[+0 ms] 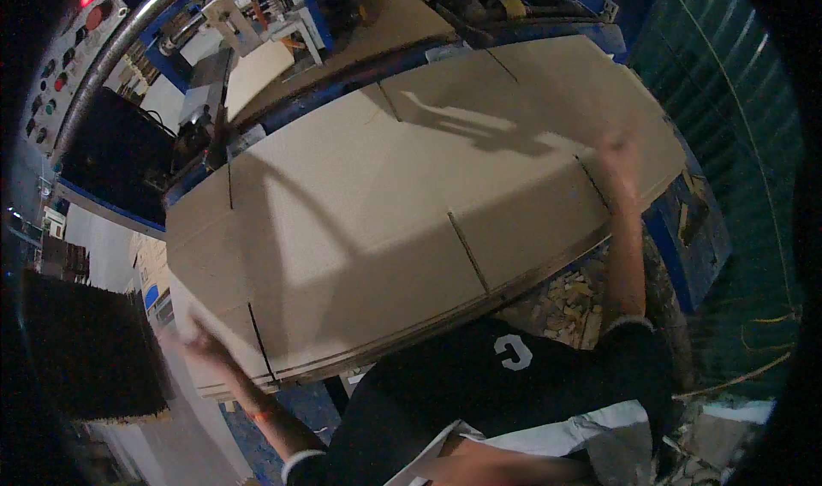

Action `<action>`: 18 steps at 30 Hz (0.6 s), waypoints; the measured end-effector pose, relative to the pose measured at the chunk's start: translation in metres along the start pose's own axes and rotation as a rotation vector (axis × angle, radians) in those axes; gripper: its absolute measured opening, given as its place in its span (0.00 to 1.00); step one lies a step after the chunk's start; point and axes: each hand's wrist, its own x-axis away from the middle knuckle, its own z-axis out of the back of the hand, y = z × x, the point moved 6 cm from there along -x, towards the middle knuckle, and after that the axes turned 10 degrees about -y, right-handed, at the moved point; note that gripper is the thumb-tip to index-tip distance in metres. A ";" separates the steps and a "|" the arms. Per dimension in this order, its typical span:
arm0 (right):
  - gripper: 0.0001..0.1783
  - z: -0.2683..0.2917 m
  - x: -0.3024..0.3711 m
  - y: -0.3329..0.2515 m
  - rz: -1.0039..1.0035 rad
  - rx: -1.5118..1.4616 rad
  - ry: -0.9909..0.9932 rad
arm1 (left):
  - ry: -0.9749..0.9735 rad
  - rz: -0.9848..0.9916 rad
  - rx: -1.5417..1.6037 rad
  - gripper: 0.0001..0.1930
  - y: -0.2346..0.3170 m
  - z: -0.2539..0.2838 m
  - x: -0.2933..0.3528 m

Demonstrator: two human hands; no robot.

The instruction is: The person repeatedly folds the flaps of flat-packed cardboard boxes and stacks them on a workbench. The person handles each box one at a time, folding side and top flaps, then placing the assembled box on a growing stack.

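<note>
At the left, the left hand (199, 346), blurred, is by the near left corner of the slotted cardboard sheet (360, 220). This sheet lies flat, between both hands. Farther right, the right hand (620, 154), also blurred, is at its right end. The hands are well apart; whether they grip, I cannot tell.

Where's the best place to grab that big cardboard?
I'd grip the cardboard by its left end and right end, coming from both sides. It lies long and flat, so holding both ends should balance it. The slots cut into its long edges may bend more easily.
</note>
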 end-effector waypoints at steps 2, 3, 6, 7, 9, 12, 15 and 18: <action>0.25 0.036 0.026 0.069 -0.180 0.223 0.254 | -0.057 0.755 0.057 0.35 -0.067 0.037 0.061; 0.27 0.038 0.036 0.102 -0.315 0.310 0.259 | -0.118 1.036 0.169 0.36 -0.085 0.047 0.095; 0.32 0.017 0.045 0.173 -0.629 0.636 -0.127 | -0.365 1.072 -0.026 0.32 -0.102 0.038 0.122; 0.31 0.022 0.041 0.175 -0.556 0.544 0.023 | -0.322 0.995 0.018 0.31 -0.100 0.038 0.123; 0.29 0.032 0.035 0.170 -0.507 0.281 0.263 | -0.246 0.840 0.201 0.28 -0.095 0.038 0.113; 0.25 0.044 0.031 0.159 -0.516 -0.623 0.544 | 0.114 1.096 0.761 0.25 -0.100 0.051 0.117; 0.19 0.069 0.019 0.130 -0.202 -1.127 0.682 | 0.255 1.035 0.785 0.25 -0.090 0.067 0.098; 0.15 0.081 -0.009 0.133 -0.565 -1.254 0.472 | 0.230 1.043 0.706 0.28 -0.076 0.067 0.086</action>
